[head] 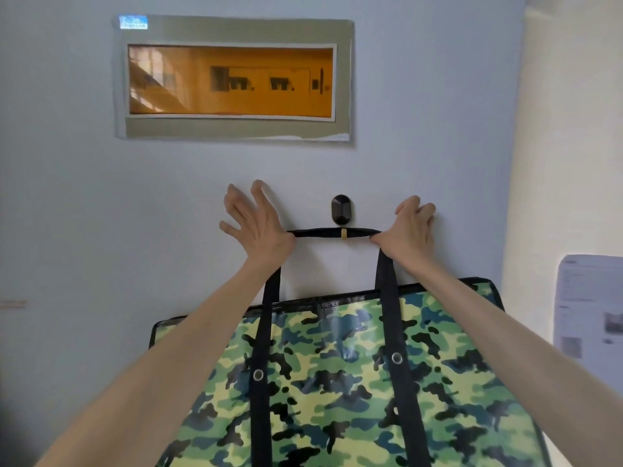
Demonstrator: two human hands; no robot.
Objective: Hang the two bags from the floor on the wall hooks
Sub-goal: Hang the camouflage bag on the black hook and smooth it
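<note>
A large green camouflage bag (337, 382) with black straps hangs flat against the pale wall. Its black handle (323, 233) is stretched level just under a dark oval wall hook (341, 209); a small tan hook tip (344, 234) shows in front of the handle's middle. My left hand (258, 224) pinches the handle's left end with its other fingers spread on the wall. My right hand (409, 227) grips the handle's right end. Only one bag is in view.
Above the hook sits a grey wall panel with an orange tinted window (232, 79). A wall corner runs down at the right, with a printed paper sheet (590, 308) stuck low on the far wall.
</note>
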